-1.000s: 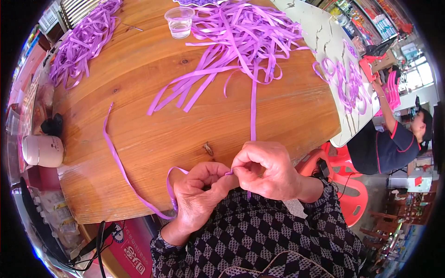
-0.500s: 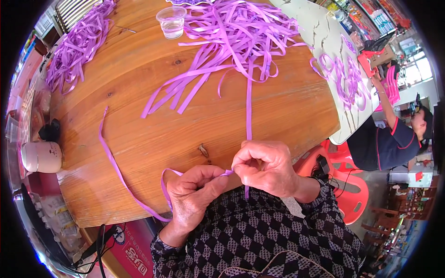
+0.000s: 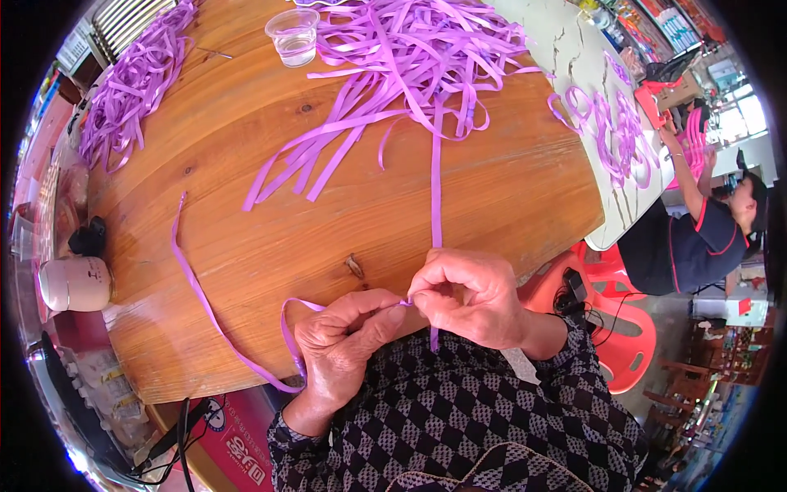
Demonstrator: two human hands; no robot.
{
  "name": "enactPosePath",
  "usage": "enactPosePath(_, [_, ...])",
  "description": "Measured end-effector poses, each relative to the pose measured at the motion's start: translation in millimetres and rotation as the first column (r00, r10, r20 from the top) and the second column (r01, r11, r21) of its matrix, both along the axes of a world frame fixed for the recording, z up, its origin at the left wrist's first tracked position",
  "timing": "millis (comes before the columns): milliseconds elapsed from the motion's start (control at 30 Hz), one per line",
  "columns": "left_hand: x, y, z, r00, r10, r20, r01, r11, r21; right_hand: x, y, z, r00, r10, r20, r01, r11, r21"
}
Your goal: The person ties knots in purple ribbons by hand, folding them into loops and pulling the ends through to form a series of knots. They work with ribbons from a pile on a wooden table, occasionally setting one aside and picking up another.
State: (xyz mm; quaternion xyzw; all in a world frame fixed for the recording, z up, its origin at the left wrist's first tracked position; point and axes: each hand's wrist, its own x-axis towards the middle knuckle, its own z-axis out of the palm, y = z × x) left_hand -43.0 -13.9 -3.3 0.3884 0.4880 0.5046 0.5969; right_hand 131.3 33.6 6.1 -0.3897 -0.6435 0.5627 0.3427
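Ribbon [image 3: 405, 303]: because it's narrow, presumably, our left fingers [image 3: 361, 303] and right fingers [image 3: 433, 307] pinch it.
Pile [image 3: 434, 57]: twelve o'clock, likely for reach.

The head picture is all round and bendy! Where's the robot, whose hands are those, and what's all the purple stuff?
There's no robot here. You see a person's own left hand and right hand, both bare. The camera is worn on that person's head and looks down. Its very wide lens makes straight edges bend.

Both hands pinch a thin purple ribbon between their fingertips. On the wooden table lie a big pile of purple ribbons near the top and another heap at the upper left. A clear cup stands beside the big pile. Someone else is at the right.
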Motion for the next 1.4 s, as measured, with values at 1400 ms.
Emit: enactPosePath(1400, [-15, 3, 0, 0.921, -0.323, -0.217, 0.363, 0.914, 0.179, 10, 8, 12, 0.936, 0.353, -0.016, -0.353, 0.936, -0.004])
